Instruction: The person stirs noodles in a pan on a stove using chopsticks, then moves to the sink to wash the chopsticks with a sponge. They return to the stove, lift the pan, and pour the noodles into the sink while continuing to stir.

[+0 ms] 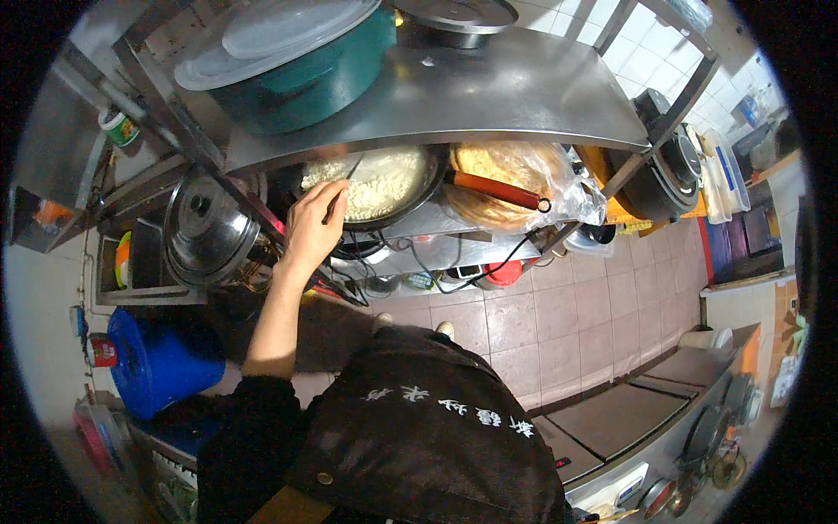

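My left hand [313,221] reaches over the left side of a dark frying pan [429,196] and grips dark chopsticks [354,168]; I cannot tell whether there is one or a pair. Their tips point into pale, wavy noodles [386,187] in whitish liquid. The pan's reddish-brown handle [494,188] sticks out to the right. It passes over a clear plastic bag [569,180] of round flatbreads [474,160]. The steel shelf above hides the pan's far edge. My right hand is out of view.
A steel shelf [497,92] overhangs the pan, bearing a large green tub [314,92] with a lid. Left stands a lidded steel pot [209,229]; below it is a blue bin [163,360]. Black cables [425,265] hang underneath. A dark rice cooker [661,177] sits right.
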A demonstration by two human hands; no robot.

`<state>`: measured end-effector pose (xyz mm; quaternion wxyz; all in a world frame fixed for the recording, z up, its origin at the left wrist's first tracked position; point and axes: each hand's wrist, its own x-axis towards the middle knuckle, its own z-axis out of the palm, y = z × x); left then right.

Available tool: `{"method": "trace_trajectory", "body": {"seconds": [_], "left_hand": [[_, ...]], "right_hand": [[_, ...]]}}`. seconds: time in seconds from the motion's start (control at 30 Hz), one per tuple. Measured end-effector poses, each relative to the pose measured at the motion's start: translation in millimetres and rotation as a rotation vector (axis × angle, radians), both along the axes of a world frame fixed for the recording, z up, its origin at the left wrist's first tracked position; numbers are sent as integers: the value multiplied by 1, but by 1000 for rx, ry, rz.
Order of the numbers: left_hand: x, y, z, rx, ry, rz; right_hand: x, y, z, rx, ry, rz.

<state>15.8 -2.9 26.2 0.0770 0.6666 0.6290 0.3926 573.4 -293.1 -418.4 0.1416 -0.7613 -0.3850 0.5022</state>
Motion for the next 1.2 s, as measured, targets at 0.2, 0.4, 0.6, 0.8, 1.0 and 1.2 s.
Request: {"method": "trace_trajectory", "body": {"seconds": [0.2, 0.4, 0.6, 0.8, 1.0, 1.2], "left_hand": [[33, 16, -5, 29, -249, -138], [13, 11, -27, -46, -203, -26], [-5, -11, 6, 112, -450, 190], [-29, -6, -21, 57, -5, 259], [-7, -10, -17, -32, -399, 149], [-27, -36, 33, -43, -521, 443]], "right_hand": [[-2, -4, -1, 0, -4, -1], [2, 6, 8, -5, -11, 28], [-2, 1, 0, 0, -11, 4], [-2, 7, 3, -4, -15, 30], [2, 9, 10, -6, -22, 37], [4, 13, 10, -15, -31, 52]]}}
